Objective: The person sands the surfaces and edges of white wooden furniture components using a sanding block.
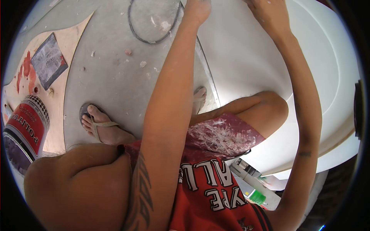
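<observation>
My left hand (198, 10) is at the top edge, beside the border between the grey floor and a large white curved panel (239, 57). Its fingers are cut off by the frame. Farther right, my right hand (269, 14) is over the same smooth white surface, its fingers mostly out of view. Whether either hand holds something cannot be seen. The panel curves up into a raised white rim (327, 50) on the right, near my right forearm.
Dusty grey floor (111, 81) with crumbs carries a dark cable loop (132, 24). At left, a thin wooden board (54, 115) holds a dark square sheet (49, 61), red smears and a red can (29, 123) labelled POLITUR. A bottle with a green cap (257, 197) is low right.
</observation>
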The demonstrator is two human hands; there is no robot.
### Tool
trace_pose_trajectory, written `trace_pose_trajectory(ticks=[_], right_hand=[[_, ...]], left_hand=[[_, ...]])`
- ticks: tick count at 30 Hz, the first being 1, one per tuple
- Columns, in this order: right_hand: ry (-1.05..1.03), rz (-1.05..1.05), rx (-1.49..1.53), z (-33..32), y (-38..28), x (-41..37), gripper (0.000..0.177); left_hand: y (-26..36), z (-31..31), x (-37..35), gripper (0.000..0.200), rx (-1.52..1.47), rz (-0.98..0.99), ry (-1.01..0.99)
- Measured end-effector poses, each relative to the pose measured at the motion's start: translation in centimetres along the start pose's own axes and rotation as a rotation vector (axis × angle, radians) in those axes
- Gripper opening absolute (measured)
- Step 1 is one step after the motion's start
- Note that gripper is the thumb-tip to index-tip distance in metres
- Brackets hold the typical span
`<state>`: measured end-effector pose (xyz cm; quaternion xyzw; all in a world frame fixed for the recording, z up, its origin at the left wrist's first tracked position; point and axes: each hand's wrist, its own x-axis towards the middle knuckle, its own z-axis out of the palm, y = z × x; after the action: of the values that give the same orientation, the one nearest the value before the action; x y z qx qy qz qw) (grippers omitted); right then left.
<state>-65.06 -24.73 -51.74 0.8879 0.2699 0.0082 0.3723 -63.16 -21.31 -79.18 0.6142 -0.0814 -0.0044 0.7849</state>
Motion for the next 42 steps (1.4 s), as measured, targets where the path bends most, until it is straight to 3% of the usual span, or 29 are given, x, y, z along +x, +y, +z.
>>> trace_pose_trajectory(ticks=[8,12,15,22,25,28,30,34,36,39,42], right_hand=[[-0.065,-0.002,-0.012,2.1,-0.7,1.5,0.033],[-0.022,-0.007,0.018,-0.6,0.1,0.0,0.032],[-0.09,0.065,0.001,-1.1,0.1,-0.6,0.032],[-0.042,-0.019,0.007,0.6,-0.4,1.0,0.031],[-0.071,0.011,0.003,-1.5,0.1,-0.4,0.031],[-0.069,0.03,-0.019,-1.1,0.0,-0.2,0.032],[-0.048,0.024,-0.034,0.0,-0.1,0.2,0.032],[-0.025,-0.028,-0.008,1.0,-0.3,1.2,0.032],[-0.017,-0.008,0.016,0.1,-0.1,0.4,0.033],[-0.045,0.03,-0.011,-0.3,0.0,-0.5,0.033],[-0.025,-0.017,0.014,1.0,0.0,0.5,0.031]], left_hand=[[-0.2,-0.5,0.0,0.056,-0.011,-0.029,-0.048],[-0.9,0.7,0.0,0.057,0.062,-0.012,0.027],[-1.1,0.5,-0.1,0.058,0.015,-0.039,-0.035],[-1.3,0.0,-0.4,0.057,-0.06,-0.084,-0.049],[-1.8,0.9,-0.3,0.055,0.182,0.059,0.05],[1.4,-0.9,-0.3,0.053,0.031,-0.052,-0.037],[3.6,-2.1,-0.5,0.053,0.008,-0.344,-0.123],[-0.5,-0.5,-0.2,0.053,0.002,-0.165,-0.065],[-1.1,0.2,-0.6,0.053,0.07,0.011,0.067],[-0.4,-0.5,-0.5,0.051,0.007,-0.002,-0.041],[-0.2,-0.7,-0.3,0.05,-0.011,0.036,-0.007]])
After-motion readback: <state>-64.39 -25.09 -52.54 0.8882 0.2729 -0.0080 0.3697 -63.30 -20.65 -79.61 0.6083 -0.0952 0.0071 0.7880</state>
